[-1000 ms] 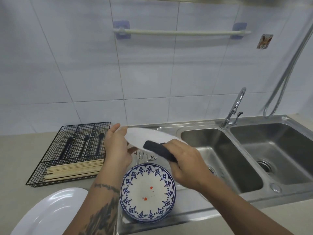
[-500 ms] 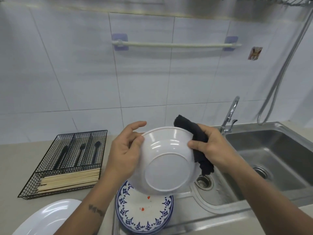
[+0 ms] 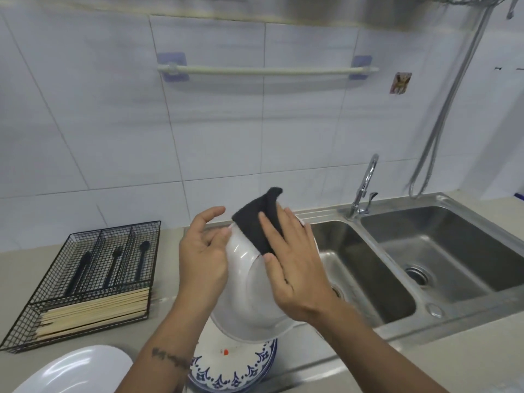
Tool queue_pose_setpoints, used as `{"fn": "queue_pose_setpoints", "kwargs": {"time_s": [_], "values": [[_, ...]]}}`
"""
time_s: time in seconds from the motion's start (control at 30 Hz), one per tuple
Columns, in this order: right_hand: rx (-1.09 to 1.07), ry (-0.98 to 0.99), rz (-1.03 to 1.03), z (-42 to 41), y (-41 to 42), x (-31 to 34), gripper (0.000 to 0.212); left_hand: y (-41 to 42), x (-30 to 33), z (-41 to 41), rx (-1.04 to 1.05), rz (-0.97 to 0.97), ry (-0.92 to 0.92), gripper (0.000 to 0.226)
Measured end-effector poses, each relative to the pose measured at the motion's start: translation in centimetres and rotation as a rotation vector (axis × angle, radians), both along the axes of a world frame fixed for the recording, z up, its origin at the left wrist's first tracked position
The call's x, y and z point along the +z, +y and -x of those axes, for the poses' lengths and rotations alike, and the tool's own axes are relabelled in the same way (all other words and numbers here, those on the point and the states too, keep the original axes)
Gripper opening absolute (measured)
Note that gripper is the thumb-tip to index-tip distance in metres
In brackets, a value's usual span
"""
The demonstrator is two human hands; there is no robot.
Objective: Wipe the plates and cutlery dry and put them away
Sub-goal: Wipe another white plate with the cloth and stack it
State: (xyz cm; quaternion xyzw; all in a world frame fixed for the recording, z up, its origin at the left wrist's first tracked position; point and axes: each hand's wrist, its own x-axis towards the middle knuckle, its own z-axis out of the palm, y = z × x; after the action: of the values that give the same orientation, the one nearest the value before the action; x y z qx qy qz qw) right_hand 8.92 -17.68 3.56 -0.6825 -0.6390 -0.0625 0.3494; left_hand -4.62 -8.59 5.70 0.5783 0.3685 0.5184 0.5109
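At the far left a black wire cutlery basket (image 3: 82, 282) is sitting on the tabletop (image 3: 17, 268), holding dark-handled utensils (image 3: 113, 265) in its rear compartments and pale chopsticks (image 3: 93, 310) across the front one. Just in front of it, at the bottom edge, a plain white plate (image 3: 76, 370) is lying on the tabletop.

Moving right, the left hand (image 3: 202, 259) is steadying a white bowl (image 3: 249, 302) held bottom-up above a blue-patterned plate (image 3: 235, 367); its thumb and fingers (image 3: 211, 215) are only loosely curled at the rim, more bracing than clamping. The right hand (image 3: 295, 268) is pressing a black cloth (image 3: 261, 222) flat against the bowl's outer wall, with its fingers nearly straight over the cloth.

To wipe well, the left hand should probably be turning the bowl by its rim while the right is sweeping the cloth round the wall and over the foot ring, where water tends to sit. A firmer left grip seems wise, since the smooth bowl could slip onto the plate below.

Further right, the double sink (image 3: 425, 282) and tap (image 3: 365, 185) are standing unused.
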Motion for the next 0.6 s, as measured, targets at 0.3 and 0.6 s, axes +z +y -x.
{"fn": "queue_pose_setpoints", "kwargs": {"time_s": [0.3, 0.6], "values": [[-0.084, 0.151, 0.072, 0.1, 2.1, 0.0, 0.069, 1.0, -0.6, 0.9, 0.064, 0.054, -0.024, 0.031], [-0.058, 0.377, 0.042, -2.1, 2.8, -0.6, 0.060, 1.2, -1.2, 2.0, 0.116, 0.238, -0.232, 0.027]]}}
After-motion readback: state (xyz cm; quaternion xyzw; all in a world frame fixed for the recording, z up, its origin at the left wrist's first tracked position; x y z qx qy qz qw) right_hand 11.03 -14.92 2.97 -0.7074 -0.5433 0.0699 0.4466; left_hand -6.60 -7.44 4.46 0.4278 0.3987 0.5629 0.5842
